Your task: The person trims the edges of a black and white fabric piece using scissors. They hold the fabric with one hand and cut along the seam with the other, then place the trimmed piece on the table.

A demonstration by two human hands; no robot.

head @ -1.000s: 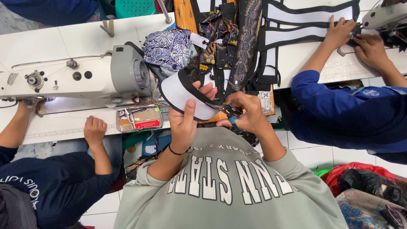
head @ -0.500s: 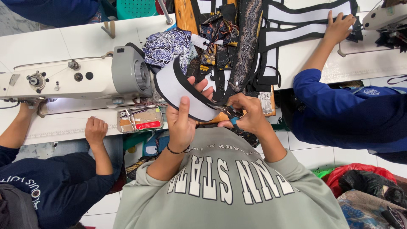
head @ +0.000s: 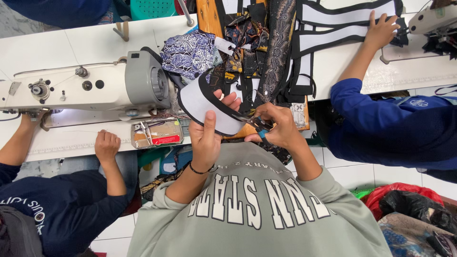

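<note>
My left fingers (head: 205, 138) gripped a black-edged white visor piece (head: 202, 105); my right fingers (head: 277, 126) closed around small snips (head: 257, 124) at its edge.

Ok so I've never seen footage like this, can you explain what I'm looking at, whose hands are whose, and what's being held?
This is one picture looking straight down on a sewing workshop. The view is given as a head camera, and the person in the grey-green sweatshirt sits in the middle of it. Their left hand holds a curved white fabric piece with black edging. Their right hand grips a small tool with a blue handle at that piece's edge; I cannot tell exactly what it is. On the white table sit a white sewing machine, patterned cloth and dark strips. Two co-workers in blue sit either side: one person's hand rests by a small tray, the other's hand presses fabric at another machine.
</note>
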